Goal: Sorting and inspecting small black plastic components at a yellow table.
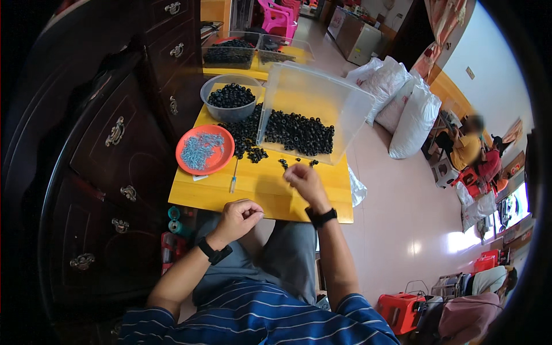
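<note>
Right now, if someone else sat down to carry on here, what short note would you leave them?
Left hand: closed near the table edge, fingers pinched; whatever it holds is too small to tell.
Right hand: fingers pinched over the table, beside loose black beads.
Things: beads piled in the tilted clear bin and the grey bowl; small blue pieces on the orange plate.
Done: cannot tell.
Left: a large bead pile.

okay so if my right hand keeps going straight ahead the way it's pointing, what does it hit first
Probably the few loose black rings lying on the yellow table just beyond the right hand, then the tipped clear plastic bin holding the larger pile. Depth is hard to judge here.
</note>
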A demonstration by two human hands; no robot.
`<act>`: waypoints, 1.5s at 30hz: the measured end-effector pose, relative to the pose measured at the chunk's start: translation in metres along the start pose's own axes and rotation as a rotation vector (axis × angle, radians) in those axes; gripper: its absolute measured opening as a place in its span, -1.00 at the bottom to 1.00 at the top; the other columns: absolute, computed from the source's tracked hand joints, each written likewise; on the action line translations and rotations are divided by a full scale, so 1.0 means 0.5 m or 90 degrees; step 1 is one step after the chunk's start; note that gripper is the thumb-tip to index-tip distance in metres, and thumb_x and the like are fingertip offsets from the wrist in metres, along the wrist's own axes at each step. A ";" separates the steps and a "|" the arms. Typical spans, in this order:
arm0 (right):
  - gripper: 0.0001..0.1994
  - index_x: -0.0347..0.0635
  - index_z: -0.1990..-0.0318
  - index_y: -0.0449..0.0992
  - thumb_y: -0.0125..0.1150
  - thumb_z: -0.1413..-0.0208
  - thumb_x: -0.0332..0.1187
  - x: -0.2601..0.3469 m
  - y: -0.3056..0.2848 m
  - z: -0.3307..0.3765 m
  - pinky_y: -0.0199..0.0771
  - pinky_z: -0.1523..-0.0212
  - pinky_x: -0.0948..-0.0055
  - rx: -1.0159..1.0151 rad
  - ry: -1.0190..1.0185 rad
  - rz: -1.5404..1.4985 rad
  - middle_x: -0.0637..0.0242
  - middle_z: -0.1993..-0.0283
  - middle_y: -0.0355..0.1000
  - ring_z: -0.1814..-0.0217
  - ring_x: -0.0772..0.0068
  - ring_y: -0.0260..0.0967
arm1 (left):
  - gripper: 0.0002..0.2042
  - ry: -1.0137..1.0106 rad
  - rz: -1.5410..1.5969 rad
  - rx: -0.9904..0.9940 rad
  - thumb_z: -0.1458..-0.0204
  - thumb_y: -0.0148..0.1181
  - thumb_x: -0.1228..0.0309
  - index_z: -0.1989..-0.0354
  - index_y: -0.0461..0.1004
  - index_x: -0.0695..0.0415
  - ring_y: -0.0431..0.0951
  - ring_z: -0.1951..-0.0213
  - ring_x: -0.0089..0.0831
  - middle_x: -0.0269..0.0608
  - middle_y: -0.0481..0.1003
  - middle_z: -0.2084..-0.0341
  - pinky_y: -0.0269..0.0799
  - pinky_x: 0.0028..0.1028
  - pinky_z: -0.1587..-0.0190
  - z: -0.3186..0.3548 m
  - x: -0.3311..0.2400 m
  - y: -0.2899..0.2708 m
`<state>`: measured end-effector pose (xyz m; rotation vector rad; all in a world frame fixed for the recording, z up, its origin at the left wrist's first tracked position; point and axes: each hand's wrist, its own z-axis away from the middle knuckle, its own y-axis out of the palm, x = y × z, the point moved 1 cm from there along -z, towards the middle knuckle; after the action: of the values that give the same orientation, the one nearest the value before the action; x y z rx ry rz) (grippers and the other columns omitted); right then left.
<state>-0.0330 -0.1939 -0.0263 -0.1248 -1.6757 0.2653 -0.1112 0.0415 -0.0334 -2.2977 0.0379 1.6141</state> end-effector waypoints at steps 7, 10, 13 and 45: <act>-0.82 -0.08 0.28 0.58 0.31 0.05 -0.28 -0.035 -0.030 -0.164 0.52 0.24 0.22 -0.158 -0.040 0.406 0.16 0.39 0.56 0.29 0.11 0.54 | -0.93 -0.014 0.021 -0.004 0.01 0.28 0.51 0.42 0.56 0.26 0.42 0.61 -0.62 -0.29 0.50 0.62 0.33 -0.54 0.52 -0.050 0.036 0.047; -0.74 -0.03 0.18 0.57 0.32 0.07 -0.26 -0.039 -0.010 -0.194 0.54 0.15 0.16 -0.125 0.022 0.503 0.15 0.30 0.57 0.18 0.05 0.54 | -0.93 -0.034 0.041 -0.023 0.00 0.28 0.51 0.41 0.57 0.26 0.41 0.60 -0.67 -0.35 0.50 0.63 0.34 -0.58 0.50 -0.059 0.063 0.058; -0.74 -0.01 0.17 0.57 0.30 0.06 -0.26 -0.037 0.009 -0.195 0.54 0.12 0.15 -0.136 0.004 0.567 0.12 0.22 0.57 0.13 0.05 0.53 | -0.93 -0.045 0.071 -0.048 0.00 0.30 0.52 0.40 0.56 0.26 0.38 0.61 -0.73 -0.39 0.48 0.65 0.33 -0.61 0.51 -0.052 0.086 0.068; -0.82 -0.21 0.24 0.58 0.33 0.01 -0.39 -0.027 -0.003 0.072 0.49 0.35 0.45 0.039 0.037 0.381 0.25 0.45 0.54 0.42 0.44 0.50 | -0.93 -0.132 0.265 -0.040 -0.16 0.20 0.47 0.30 0.51 0.21 0.41 0.51 -0.75 -0.45 0.47 0.49 0.37 -0.69 0.43 -0.057 0.119 0.067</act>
<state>-0.0670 -0.2024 -0.0426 -0.5845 -1.5377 0.7529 -0.0710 0.0116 -0.0882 -2.2600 0.4490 2.0749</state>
